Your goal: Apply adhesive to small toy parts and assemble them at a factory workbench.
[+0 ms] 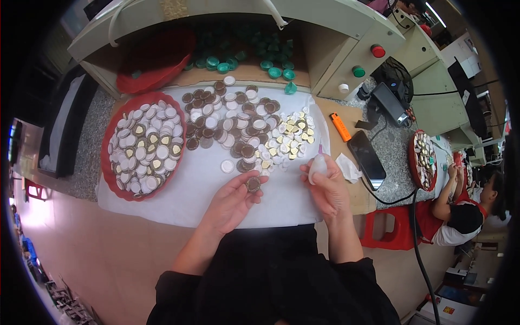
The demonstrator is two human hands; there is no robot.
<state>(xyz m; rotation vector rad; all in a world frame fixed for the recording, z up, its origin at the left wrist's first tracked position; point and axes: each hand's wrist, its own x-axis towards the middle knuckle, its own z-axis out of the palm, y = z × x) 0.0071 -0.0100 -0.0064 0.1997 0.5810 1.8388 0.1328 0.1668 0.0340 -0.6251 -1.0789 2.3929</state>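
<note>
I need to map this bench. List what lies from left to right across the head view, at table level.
Red tray of finished caps → brown discs → small gold pieces → orange lighter → black phone → a co-worker's red tray.

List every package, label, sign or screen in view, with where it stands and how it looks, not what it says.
Dark rectangular phone: lying right of the right hand, black screen, cable attached.
Small white squeeze bottle: held in the right hand, pale pink tip.
Box with coloured label: lower right floor, white.
</note>
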